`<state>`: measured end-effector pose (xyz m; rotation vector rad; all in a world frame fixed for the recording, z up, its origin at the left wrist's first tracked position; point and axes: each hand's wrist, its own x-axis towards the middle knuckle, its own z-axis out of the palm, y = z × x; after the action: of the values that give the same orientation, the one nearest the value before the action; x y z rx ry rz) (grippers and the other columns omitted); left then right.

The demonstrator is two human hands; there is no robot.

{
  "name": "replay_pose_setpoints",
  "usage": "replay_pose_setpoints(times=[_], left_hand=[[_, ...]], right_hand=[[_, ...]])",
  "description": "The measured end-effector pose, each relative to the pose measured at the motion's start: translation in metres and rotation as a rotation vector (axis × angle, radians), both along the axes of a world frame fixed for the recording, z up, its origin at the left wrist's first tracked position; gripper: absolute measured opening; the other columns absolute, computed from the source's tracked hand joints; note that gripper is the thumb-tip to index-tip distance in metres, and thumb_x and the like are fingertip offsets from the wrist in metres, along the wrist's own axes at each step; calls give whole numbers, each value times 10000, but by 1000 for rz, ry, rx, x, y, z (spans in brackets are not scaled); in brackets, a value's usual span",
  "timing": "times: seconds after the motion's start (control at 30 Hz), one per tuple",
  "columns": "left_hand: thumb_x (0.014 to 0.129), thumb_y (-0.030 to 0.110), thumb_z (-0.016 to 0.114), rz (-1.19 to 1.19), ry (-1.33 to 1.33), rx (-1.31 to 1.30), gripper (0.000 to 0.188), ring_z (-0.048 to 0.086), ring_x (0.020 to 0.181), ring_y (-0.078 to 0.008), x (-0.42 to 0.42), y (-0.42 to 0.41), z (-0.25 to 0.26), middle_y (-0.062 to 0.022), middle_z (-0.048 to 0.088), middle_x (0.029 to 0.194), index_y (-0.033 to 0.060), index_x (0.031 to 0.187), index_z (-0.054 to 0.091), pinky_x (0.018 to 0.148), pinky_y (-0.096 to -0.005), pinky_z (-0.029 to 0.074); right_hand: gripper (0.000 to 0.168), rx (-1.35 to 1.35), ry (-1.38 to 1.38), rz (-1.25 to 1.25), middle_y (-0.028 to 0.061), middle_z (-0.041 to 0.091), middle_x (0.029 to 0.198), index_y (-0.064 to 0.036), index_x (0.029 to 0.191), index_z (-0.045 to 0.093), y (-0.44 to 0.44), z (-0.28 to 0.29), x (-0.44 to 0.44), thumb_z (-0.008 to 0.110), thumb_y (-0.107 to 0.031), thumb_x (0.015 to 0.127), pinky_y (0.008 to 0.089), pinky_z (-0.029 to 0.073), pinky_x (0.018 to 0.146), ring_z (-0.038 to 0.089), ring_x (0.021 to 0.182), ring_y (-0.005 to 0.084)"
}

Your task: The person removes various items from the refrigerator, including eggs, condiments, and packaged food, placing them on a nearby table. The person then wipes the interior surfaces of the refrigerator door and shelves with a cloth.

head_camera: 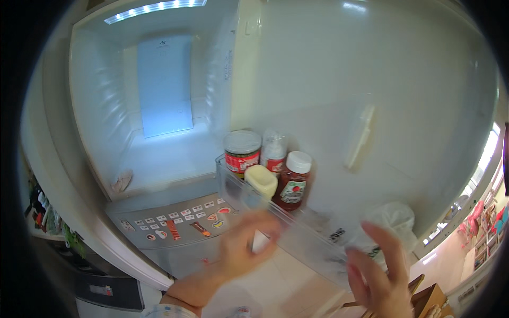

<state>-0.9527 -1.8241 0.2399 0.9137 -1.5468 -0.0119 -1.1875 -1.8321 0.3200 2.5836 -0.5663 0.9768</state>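
My left hand is curled in front of the clear door bin, its fingers closed around a small white thing, too blurred to identify. My right hand is near the bin's right end with thumb and fingers apart, nothing held between them. Beyond it, a translucent plastic bag with dark print lies in the clear plastic door bin. At the bin's left end stand a lidded jar with a red label, a clear bottle, a pale yellow container and a red ketchup bottle with a white cap.
The opened refrigerator door fills the right side. A lit compartment is at left, with a small pinkish object at its front corner. Stickers dot the grey door front below. Wooden furniture stands at lower right.
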Motion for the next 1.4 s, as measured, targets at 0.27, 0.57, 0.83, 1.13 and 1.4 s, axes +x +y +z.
replay_pose_setpoints(times=[0.27,0.57,0.83,1.13,1.4], left_hand=[[647,275,708,442,-487,259,388,506,874,-269,77,-65,38,-89,539,915,18,908,579,735,-345,429],[602,392,731,536,-630,377,644,552,822,-313,51,-83,34,-155,476,908,-64,1003,517,677,-378,469],[633,258,721,393,-397,368,598,580,789,-332,48,-93,22,-186,531,916,25,1095,421,629,-386,490],[611,101,704,338,-245,207,538,593,765,-283,32,-75,76,-154,592,841,84,1079,441,656,-349,471],[643,16,638,-25,-69,195,524,553,872,-162,24,-35,143,-94,573,948,1,1118,417,742,-260,459]], right_hand=[[302,165,345,-207,125,510,981,-5,926,532,-134,38,130,641,-96,661,358,463,759,527,913,265],[385,131,432,-354,147,494,979,-20,986,516,-162,6,148,666,-127,648,359,442,799,460,966,297],[388,232,452,-346,142,462,991,-33,958,521,-158,5,133,679,-102,611,369,448,766,474,950,287],[361,371,445,-356,136,450,914,-44,952,523,-132,23,124,673,-124,633,384,463,712,515,880,304],[359,143,119,-304,124,526,896,-52,944,541,-68,88,70,661,-40,605,355,452,692,541,812,298]])
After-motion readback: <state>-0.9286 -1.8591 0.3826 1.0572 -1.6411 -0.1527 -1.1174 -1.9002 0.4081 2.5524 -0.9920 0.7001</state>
